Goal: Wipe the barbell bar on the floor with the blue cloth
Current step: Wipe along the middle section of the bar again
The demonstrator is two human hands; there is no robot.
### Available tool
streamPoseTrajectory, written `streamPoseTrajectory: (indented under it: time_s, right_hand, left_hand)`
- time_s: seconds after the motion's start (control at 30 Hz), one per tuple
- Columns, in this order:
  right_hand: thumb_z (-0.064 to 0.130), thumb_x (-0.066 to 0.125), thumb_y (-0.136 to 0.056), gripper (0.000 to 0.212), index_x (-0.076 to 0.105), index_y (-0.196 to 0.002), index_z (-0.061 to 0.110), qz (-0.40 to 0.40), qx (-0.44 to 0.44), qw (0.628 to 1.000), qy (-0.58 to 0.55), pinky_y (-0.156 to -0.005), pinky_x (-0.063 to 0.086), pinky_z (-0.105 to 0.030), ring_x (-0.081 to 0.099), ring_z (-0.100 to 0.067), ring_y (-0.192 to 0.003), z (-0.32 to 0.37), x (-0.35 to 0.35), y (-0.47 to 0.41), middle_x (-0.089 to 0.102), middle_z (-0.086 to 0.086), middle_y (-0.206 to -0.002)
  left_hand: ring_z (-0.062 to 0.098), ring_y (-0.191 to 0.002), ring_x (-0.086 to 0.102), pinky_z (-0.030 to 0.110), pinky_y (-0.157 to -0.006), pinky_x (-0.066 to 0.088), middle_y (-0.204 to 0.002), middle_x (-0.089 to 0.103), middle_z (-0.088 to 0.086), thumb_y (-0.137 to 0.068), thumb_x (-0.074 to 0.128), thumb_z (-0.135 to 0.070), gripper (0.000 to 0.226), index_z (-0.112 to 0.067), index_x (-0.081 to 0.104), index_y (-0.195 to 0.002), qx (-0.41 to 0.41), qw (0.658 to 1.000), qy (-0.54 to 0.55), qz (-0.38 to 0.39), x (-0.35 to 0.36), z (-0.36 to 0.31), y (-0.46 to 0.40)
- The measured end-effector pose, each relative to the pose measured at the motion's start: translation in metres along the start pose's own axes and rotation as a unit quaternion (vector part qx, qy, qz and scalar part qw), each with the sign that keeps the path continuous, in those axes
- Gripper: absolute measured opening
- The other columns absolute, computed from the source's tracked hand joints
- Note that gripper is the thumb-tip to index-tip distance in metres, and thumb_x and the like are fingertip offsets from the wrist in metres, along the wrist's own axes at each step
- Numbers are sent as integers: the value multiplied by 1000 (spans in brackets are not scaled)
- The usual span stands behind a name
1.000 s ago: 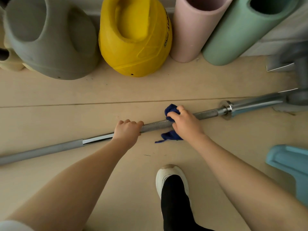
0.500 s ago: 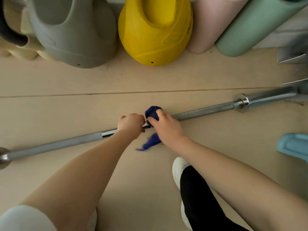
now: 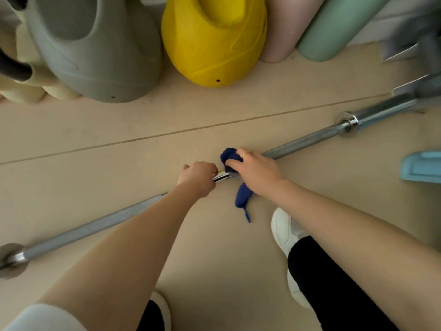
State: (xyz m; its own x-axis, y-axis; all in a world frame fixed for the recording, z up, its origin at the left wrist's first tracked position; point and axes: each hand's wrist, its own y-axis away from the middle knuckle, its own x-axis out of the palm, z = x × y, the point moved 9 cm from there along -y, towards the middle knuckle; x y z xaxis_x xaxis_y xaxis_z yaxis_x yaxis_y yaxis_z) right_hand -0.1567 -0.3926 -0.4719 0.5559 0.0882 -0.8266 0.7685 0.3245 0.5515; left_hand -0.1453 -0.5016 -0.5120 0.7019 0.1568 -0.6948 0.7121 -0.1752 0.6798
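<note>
A silver barbell bar (image 3: 307,139) lies diagonally across the beige floor, from a collar at the lower left to a collar at the upper right. My left hand (image 3: 199,177) grips the bar near its middle, fingers curled round it. Just to its right, my right hand (image 3: 256,172) holds the dark blue cloth (image 3: 242,195) wrapped over the bar. One end of the cloth bunches above my fingers and the other trails onto the floor below the bar. The stretch of bar under both hands is hidden.
Along the far wall stand a grey kettlebell-shaped weight (image 3: 95,48), a yellow one (image 3: 214,39), a pink roller (image 3: 284,27) and a green roller (image 3: 338,25). A light blue object (image 3: 422,167) lies at the right edge. My white shoes (image 3: 285,231) are below the bar.
My right hand has slid the cloth leftward along the bar until it sits beside my left hand. The view has shifted, showing the bar's left collar.
</note>
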Motion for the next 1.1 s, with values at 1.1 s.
streamPoseTrajectory:
  time_s: [1.1]
  right_hand:
    - [12,64,-71,29,67,-99,15,-118,-40,992,20,-55,50,-38,59,-36,-76,-39,-2,7,63,-16,-103]
  left_hand:
    - [27,-105,58,30,-86,38,-113,65,3,-88,56,-16,20,-23,62,-106,-70,994,73,-33,-2,5,9]
